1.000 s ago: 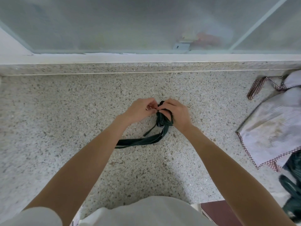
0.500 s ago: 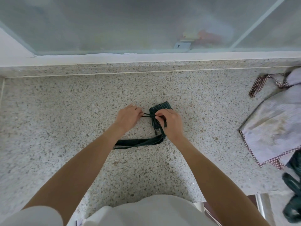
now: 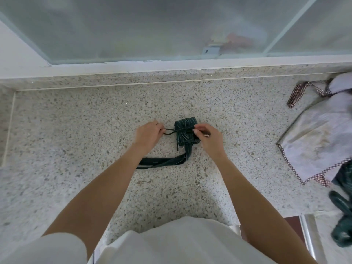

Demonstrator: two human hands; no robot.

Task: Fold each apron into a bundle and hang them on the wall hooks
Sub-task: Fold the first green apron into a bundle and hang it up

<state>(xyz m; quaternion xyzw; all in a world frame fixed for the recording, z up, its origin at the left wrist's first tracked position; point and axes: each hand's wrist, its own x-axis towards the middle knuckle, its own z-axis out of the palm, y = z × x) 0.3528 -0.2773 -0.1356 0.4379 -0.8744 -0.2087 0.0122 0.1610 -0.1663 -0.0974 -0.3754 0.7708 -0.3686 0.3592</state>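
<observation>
Dark green apron bundle (image 3: 185, 133) mid-counter, both hands tying its cord round it.

Bundle sits on the speckled counter (image 3: 76, 149), rolled small; soft, light cloth, likely springs open if the tie slackens, so hold on the roll itself or by the thin cord (image 3: 169, 131). Left hand (image 3: 148, 134) has fingers curled, pinching the cord end just left of the bundle; right hand (image 3: 208, 139) pinches at the bundle's right edge, thumb and forefinger together, exactly what is between them hard to tell. Long strap (image 3: 163, 161) trails loose toward the left forearm: good for hooking later. Knot state hidden under fingers. White apron with checked trim (image 3: 314, 141) lies far right, cut off by frame; another dark cloth (image 3: 342, 225) blurred at right edge. No wall hooks in view.
</observation>
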